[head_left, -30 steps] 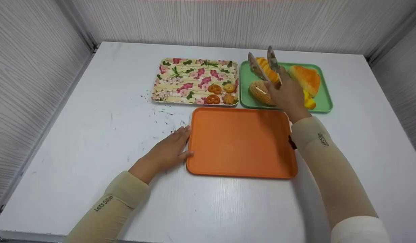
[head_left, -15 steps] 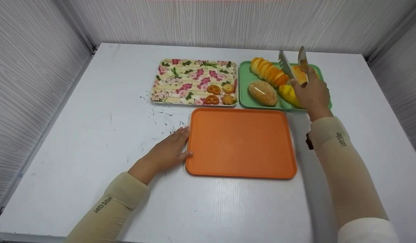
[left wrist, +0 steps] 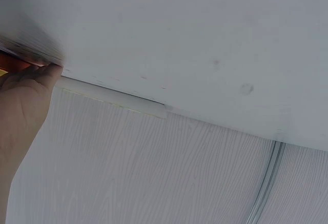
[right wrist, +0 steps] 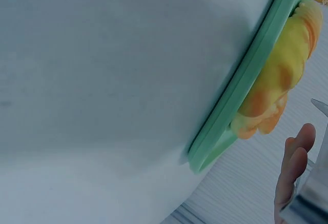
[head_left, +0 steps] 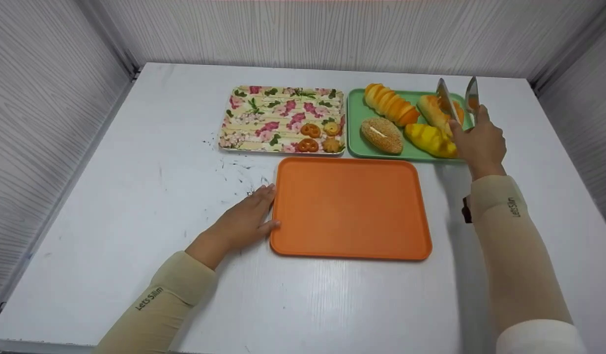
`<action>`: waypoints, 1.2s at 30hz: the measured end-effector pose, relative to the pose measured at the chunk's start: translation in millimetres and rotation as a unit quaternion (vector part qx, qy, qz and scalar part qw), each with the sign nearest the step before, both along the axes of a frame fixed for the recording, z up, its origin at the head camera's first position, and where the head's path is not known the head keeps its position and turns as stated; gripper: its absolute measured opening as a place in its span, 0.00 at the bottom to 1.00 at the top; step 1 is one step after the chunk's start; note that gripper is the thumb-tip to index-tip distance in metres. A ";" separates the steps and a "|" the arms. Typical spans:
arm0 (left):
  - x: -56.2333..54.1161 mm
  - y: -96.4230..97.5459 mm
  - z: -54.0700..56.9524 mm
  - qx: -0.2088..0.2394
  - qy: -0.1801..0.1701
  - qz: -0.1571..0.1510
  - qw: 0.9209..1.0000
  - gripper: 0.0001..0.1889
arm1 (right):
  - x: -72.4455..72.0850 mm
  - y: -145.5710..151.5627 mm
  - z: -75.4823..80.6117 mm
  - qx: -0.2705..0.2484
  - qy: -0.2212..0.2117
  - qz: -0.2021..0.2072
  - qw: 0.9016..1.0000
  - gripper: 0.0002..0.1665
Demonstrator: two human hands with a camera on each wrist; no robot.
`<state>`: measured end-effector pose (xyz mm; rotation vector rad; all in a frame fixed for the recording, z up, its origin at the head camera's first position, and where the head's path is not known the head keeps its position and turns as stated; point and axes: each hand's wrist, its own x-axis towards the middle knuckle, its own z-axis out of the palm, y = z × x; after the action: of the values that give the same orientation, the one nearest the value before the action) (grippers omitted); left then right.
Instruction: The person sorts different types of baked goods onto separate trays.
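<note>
My right hand [head_left: 479, 142] grips metal tongs [head_left: 449, 101] over the right end of the green tray [head_left: 354, 135]. The two arms of the tongs stand apart with nothing pinched between them. Below the left arm lies a golden-brown bread [head_left: 430, 109], partly covered by it. A yellow twisted bread [head_left: 429, 140] lies in front, beside a sesame bun [head_left: 381, 135] and a ridged roll [head_left: 391, 104]. In the right wrist view, fingers [right wrist: 296, 163] show next to the tongs. My left hand [head_left: 246, 219] rests with extended fingers against the left edge of an orange tray [head_left: 352, 206].
Left of the green tray sits a floral tray [head_left: 263, 113] with two pretzels [head_left: 308, 145] and two round cookies [head_left: 331, 144] at its front right corner. The orange tray lies in front of both. Wood-grain walls [head_left: 322, 37] stand behind and beside the white table [head_left: 135, 206].
My right hand has carried the tongs rightward across the green tray, from above the ridged roll to the tray's right end. My left hand stays at the orange tray's edge.
</note>
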<state>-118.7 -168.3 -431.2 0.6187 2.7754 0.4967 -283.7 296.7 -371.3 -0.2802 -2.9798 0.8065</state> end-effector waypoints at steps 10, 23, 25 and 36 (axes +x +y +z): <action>0.6 -1.1 0.9 0.003 -0.003 0.002 1.000 0.41 | 3.6 28.6 -6.1 -0.010 -0.014 -0.036 0.999 0.55; 0.1 -1.1 -0.9 0.002 -0.002 0.002 1.000 0.41 | 14.1 55.9 -16.0 -0.011 -0.036 -0.089 0.995 0.57; 0.1 -1.2 -1.3 0.002 -0.002 0.002 1.000 0.42 | 15.6 59.1 -18.0 -0.010 -0.037 -0.094 0.995 0.57; -0.4 -0.8 -2.5 0.006 0.003 0.002 1.000 0.42 | 22.7 72.4 -23.0 -0.001 -0.066 -0.116 0.991 0.57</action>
<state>-119.2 -169.2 -433.6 0.6196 2.7820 0.5127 -261.0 369.1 -394.4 -0.6913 -2.9869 0.7935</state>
